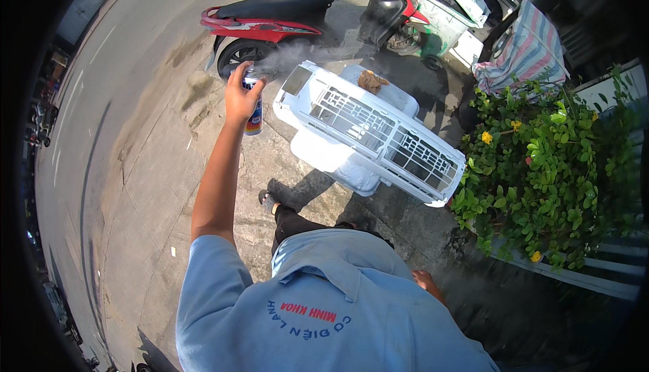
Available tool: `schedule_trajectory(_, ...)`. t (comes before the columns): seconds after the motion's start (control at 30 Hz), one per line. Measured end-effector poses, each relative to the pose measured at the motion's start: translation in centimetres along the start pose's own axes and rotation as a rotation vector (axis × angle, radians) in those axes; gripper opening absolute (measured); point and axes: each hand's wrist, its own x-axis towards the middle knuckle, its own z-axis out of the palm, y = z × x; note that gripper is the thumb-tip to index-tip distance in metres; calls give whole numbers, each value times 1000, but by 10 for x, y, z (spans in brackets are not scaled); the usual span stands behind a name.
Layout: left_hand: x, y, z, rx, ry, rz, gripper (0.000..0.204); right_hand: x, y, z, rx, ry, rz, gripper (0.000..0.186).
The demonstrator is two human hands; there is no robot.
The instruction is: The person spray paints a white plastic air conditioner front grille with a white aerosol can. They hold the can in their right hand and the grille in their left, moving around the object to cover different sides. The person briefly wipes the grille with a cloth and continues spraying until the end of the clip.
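My left hand [242, 95] is raised at arm's length, wrapped round a blue spray can [253, 118] held upright, with a finger at its top. White mist drifts from the can's top over the near-left end of a long white plastic air conditioner cover [368, 123]. Open grid windows run along the cover, which lies slantwise on a pale plastic support [358, 177]. On the support's far side sits a crumpled brown cloth [372, 82]. Low beside my right hip is my right hand [426, 284], mostly hidden by my shirt, so its fingers cannot be made out.
A red and black motor scooter [277, 17] stands beyond the cover. Behind it to the right are a white bin-like box [451, 7] and a striped sheet [526, 51] draped over something. A leafy bush [547, 169] with yellow flowers borders the right. A road [88, 142] runs along the left.
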Motion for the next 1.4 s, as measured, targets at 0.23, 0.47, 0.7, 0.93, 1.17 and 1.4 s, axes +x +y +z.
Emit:
schedule_trajectory(0.23,-37,2,-8,-393,-418,3,50,-40,-87,102,-92,167,42,59)
schedule_trajectory(0.47,-144,-9,-108,-579,-1094,173,55,-70,-272,328,-224,-97,-314,37)
schedule_trajectory(0.7,-164,-329,-286,278,-498,-663,62,-36,-386,470,-541,-183,-398,42)
schedule_trajectory(0.93,-347,-430,-575,712,-1058,-1444,76,3,-424,530,-902,-270,-528,51)
schedule_trajectory(1.17,-391,-371,-593,399,-608,-1868,74,49,-581,636,-1388,-124,-354,62)
schedule_trajectory(1.4,-154,-487,-532,186,-237,-1503,78,-2,-928,877,-1168,-63,-900,41)
